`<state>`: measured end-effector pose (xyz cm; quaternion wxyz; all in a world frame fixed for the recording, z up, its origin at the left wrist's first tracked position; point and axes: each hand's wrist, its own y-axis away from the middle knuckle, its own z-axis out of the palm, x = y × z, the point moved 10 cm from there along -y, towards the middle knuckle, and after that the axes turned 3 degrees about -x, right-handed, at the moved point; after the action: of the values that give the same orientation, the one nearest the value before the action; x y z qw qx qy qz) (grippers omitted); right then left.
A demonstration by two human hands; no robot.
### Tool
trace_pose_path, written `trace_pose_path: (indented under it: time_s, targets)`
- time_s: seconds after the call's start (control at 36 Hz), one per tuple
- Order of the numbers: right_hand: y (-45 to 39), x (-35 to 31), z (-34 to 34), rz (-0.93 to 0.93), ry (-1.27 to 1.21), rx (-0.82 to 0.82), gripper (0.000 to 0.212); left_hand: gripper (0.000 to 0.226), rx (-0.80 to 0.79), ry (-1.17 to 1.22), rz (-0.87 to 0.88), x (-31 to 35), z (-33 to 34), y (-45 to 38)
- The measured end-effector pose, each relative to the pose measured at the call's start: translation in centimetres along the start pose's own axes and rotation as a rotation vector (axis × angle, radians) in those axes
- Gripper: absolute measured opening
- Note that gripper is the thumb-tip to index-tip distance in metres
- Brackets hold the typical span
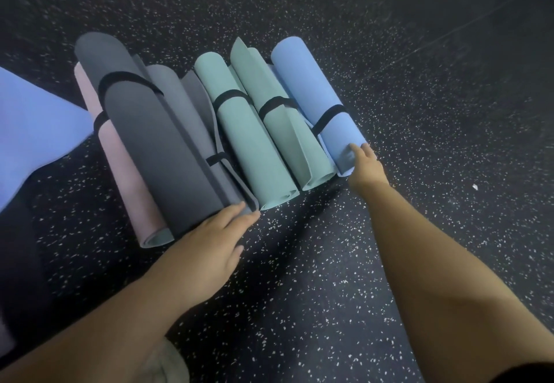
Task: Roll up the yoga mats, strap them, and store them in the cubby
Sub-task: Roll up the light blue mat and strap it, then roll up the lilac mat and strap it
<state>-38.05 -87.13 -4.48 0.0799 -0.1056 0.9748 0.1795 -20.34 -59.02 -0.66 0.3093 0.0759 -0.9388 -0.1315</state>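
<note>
Several rolled yoga mats lie side by side on the floor, each bound with a black strap. From left: a pink mat [126,172], a dark grey mat [156,142], a lighter grey mat [192,118], two teal mats [251,148] [284,130], and a blue mat [323,100]. My left hand [209,241] lies with straight fingers against the near end of the grey mats. My right hand [364,166] touches the near end of the blue mat, fingertips on its top.
A flat blue mat [33,130] lies unrolled at the far left. The floor [419,112] is dark speckled rubber, bare to the right and beyond the mats. A small white scrap [475,186] lies at the right.
</note>
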Motion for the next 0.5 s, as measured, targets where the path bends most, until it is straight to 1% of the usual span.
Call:
trace_pose_path:
  time_s: [0.06, 0.11, 0.19, 0.31, 0.5]
  targets:
    - [0.9, -0.4, 0.2, -0.021, 0.009, 0.005, 0.073, 0.058, 0.013, 0.025, 0.011, 0.2, -0.4, 0.3]
    - [1.9, -0.6, 0.5, -0.016, -0.01, -0.007, 0.074, 0.056, 0.037, 0.045, 0.016, 0.4, -1.0, 0.9]
    - [3.6, -1.3, 0.3, -0.025, -0.052, -0.012, 0.072, 0.055, 0.079, 0.026, 0.013, 0.9, -2.3, 2.0]
    - [6.5, -3.0, -1.2, -0.115, -0.145, 0.031, 0.065, 0.054, 0.106, -0.023, -0.03, 1.2, -4.1, 3.4]
    - [12.8, -6.0, -4.8, -0.231, -0.224, 0.069, 0.064, 0.055, 0.201, -0.002, -0.074, 2.6, -8.6, 6.9]
